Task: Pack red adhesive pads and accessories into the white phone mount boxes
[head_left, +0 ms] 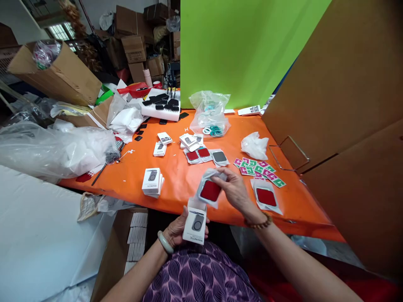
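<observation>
My left hand is wrapped round a small white box printed "MAGNETIC", its top end open and facing away from me. Pinched in my right hand is a red square item in a clear-white plastic sleeve, held just above the box's open end. Another sleeved red square lies to the right on the orange table. Beyond my hands are a sleeved grey square and more red ones. A stack of white boxes stands to the left.
Pink and green cards are spread at right, near a crumpled plastic bag and a wire handle. A clear bag with teal rings sits at the back. Plastic wrap and a carton crowd the left.
</observation>
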The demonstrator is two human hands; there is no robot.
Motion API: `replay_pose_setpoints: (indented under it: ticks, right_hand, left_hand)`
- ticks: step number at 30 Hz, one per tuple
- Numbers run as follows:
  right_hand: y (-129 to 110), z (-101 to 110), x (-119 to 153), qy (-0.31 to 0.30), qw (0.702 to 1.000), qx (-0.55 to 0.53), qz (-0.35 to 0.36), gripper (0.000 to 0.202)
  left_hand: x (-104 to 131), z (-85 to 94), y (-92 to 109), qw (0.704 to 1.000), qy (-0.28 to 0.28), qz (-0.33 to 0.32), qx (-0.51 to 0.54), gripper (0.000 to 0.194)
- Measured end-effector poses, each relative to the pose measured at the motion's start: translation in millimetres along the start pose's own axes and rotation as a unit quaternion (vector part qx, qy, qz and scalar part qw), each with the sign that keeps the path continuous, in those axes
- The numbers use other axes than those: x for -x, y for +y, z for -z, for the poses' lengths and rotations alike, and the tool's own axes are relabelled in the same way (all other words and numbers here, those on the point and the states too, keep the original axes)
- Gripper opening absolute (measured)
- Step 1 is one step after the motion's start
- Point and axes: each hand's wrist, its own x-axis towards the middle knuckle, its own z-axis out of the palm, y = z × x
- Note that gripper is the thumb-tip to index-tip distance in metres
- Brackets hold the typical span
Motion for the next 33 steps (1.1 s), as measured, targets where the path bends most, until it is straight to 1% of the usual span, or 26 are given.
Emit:
replay_pose_setpoints:
  ticks: [2,3,6,10,14,16,19,21,23,26,28,31,33]
  right_hand:
    - [3,-20,13,0.007,1.000,0.019,0.017,0.028]
    - [6,-27,19,0.011,0.999,0.026,0.019,0.028]
    - [19,-37,35,0.009,0.998,0.055,0.015,0.029]
    - [30,-32,45,-0.039,0.997,0.071,-0.009,0.027]
    - [27,-17,40,-0.106,0.991,0.074,-0.031,0.025]
    - [25,-14,41,-0.133,0.987,0.081,-0.040,0.024]
    - [29,-17,52,-0.163,0.981,0.101,-0.037,0.021]
    - [33,-23,63,-0.184,0.973,0.134,-0.022,0.019]
    - [35,-28,72,-0.187,0.967,0.174,0.009,0.019]
    - [36,-30,80,-0.169,0.960,0.214,0.067,0.019]
    - [38,-29,88,-0.175,0.958,0.214,0.080,0.018]
    - [44,-28,103,-0.194,0.959,0.196,0.072,0.016]
    - [47,-27,112,-0.182,0.960,0.196,0.080,0.018]
  left_hand:
    - [2,-1.4,-2,1.000,-0.013,-0.003,-0.003,0.081]
    - [4,-1.9,-3,1.000,-0.015,-0.006,-0.006,0.082]
    - [6,-1.4,-7,1.000,-0.011,-0.011,-0.008,0.084]
    - [8,1.7,-12,1.000,-0.004,-0.016,-0.002,0.089]
    - [9,2.5,-14,0.999,-0.030,0.007,-0.021,0.090]
    - [10,2.3,-15,0.999,-0.042,0.019,-0.029,0.090]
    - [11,2.2,-20,0.999,-0.029,0.032,-0.033,0.086]
    - [12,1.9,-24,0.999,-0.007,0.035,-0.034,0.078]
    - [13,1.0,-26,0.999,0.016,0.030,-0.035,0.071]
    - [12,-1.8,-26,0.999,0.038,0.023,-0.031,0.069]
    - [11,-4.7,-24,0.999,0.028,0.016,-0.025,0.074]
    - [12,-9.0,-23,1.000,0.002,-0.002,-0.022,0.079]
    - [12,-10.4,-23,1.000,-0.012,-0.011,-0.027,0.078]
